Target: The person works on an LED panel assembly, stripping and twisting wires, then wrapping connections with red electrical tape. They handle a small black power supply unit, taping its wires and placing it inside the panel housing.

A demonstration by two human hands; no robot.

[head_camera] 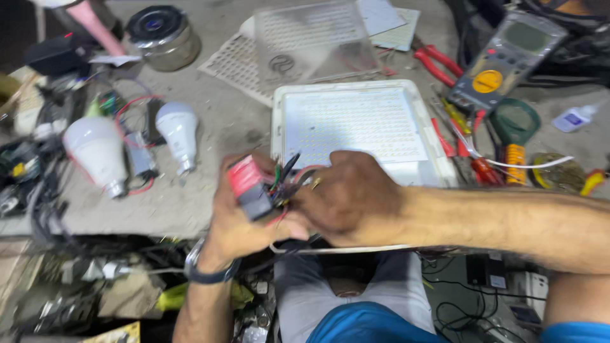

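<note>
- Red-and-grey driver block [249, 188], with a bunch of coloured wires [284, 180] sprouting from its end, sits in our left hand [236, 219], held up over the near edge of the workbench [210, 136], just in front of the white LED panel [356, 127].
- Our left fingers are wrapped around the block from below and behind, gripping it firmly; a dark watch [206, 270] shows at that wrist.
- Our right hand [346, 200] is closed in against the wire ends, fingers curled and pinching at the leads; the exact wire we hold is hidden by the knuckles and by blur.
- We judge the step in hand to be sorting or joining the block's leads, with the panel lying face up and untouched behind.
- The next move, as we read it, calls for a steady left grip and a fine pinch on one lead alone, keeping bare ends apart from each other.
- Two white bulbs [136, 149] lie to the left among loose wiring; a yellow-dialled multimeter [505, 57] and red-handled pliers [438, 63] rest to the right, near a row of screwdrivers [467, 143].
</note>
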